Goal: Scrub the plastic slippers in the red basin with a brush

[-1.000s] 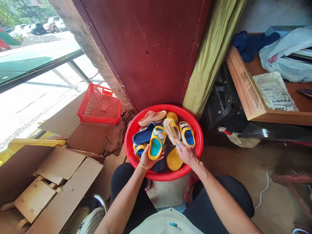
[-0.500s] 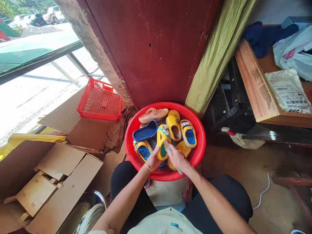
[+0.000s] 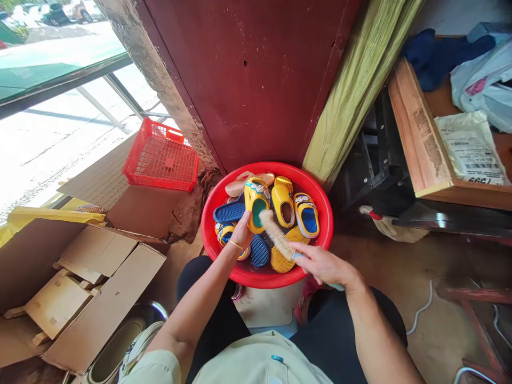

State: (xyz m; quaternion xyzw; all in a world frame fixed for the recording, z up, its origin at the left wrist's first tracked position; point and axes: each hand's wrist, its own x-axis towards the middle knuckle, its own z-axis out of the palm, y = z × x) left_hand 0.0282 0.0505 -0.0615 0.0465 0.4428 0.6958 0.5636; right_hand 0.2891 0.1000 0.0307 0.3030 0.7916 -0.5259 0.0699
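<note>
My left hand (image 3: 241, 232) grips a yellow clog (image 3: 251, 198) with a green insole by its heel, holding it tilted above the basin. In my right hand (image 3: 322, 263) is a scrub brush (image 3: 277, 233) with pale bristles and a light blue handle; its tip is at the clog's opening. Below them a red basin (image 3: 327, 229) holds several shoes: a blue slipper (image 3: 229, 212), a yellow clog with a brown inside (image 3: 283, 200), a yellow-and-blue clog (image 3: 307, 214), a pale pink flip-flop (image 3: 236, 188) and a yellow sole (image 3: 288, 259).
A red plastic crate (image 3: 163, 154) and an open cardboard box (image 3: 108, 309) are on the left. Behind the basin is a dark red door panel (image 3: 248, 90) with a green curtain (image 3: 356, 96). A wooden drawer (image 3: 424, 133) juts in from the right.
The brush has drawn back from inside the clog toward the right, with more of its bristles showing. My left hand has raised the clog slightly and shifted it left.
</note>
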